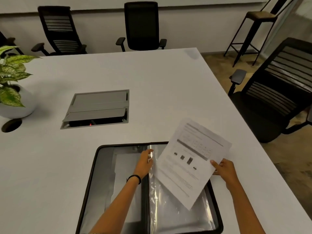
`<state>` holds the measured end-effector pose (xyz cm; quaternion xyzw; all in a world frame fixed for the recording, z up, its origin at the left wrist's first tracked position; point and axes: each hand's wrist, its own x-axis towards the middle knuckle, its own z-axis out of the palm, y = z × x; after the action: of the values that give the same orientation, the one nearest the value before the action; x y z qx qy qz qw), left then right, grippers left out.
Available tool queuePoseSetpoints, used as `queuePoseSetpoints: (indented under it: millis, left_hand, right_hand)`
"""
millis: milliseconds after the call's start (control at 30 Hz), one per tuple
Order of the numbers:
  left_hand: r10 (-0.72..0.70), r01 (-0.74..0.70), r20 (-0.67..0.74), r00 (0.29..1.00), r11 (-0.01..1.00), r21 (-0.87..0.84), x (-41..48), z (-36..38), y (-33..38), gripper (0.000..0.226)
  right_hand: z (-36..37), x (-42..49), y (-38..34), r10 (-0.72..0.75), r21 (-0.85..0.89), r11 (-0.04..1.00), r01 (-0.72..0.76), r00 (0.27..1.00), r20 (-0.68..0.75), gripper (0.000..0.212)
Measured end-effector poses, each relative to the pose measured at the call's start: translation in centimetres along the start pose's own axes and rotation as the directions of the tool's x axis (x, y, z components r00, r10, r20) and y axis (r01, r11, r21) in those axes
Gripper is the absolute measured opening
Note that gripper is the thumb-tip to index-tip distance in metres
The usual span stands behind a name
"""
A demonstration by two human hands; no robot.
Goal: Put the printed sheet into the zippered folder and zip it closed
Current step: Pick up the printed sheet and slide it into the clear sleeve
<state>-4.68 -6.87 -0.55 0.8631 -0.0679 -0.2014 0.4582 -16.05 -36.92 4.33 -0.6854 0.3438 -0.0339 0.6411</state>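
The zippered folder (94, 174) lies open flat on the white table near the front edge, black-rimmed, with a grey inner pocket on its left half and clear plastic sleeves (170, 215) on its right half. My right hand (223, 168) grips the right edge of the printed sheet (190, 159), which is tilted and held just above the folder's right half. My left hand (145, 163) rests at the folder's spine and pinches the top edge of a clear sleeve.
A grey cable box (98, 107) with a partly raised lid is set into the table's middle. A potted plant (11, 92) stands at the left edge beside a round cable hole (11, 125). Black office chairs (276, 92) stand to the right and beyond the table.
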Motion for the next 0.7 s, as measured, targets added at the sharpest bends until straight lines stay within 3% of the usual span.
queuePoseSetpoints:
  millis: [100,300,400,467,700]
  left_hand:
    - [0.068,-0.067,0.000,0.998,0.984,0.167,0.7,0.2,-0.5,0.040]
    - [0.164,-0.242,0.197,0.967,0.838,0.489,2.6,1.5,-0.3,0.045]
    - [0.187,-0.318,0.278,0.942,0.762,0.564,3.8,2.4,0.0,0.052]
    - [0.180,-0.334,0.306,0.935,0.739,0.585,4.6,3.0,0.4,0.053]
    - [0.180,-0.356,0.323,0.929,0.673,0.648,6.2,4.4,0.2,0.056]
  right_hand:
    - [-0.5,0.3,0.0,0.049,0.131,0.991,-0.021,0.974,-0.219,0.039]
    - [-1.0,1.3,-0.2,0.100,0.305,0.951,0.046,0.889,-0.447,0.028]
    - [-0.9,2.2,-0.4,0.115,0.355,0.932,0.075,0.867,-0.485,0.005]
    - [-0.7,3.0,-0.5,0.133,0.378,0.923,0.078,0.855,-0.502,0.023]
    - [0.0,4.9,-1.7,0.162,0.432,0.897,0.089,0.844,-0.511,0.030]
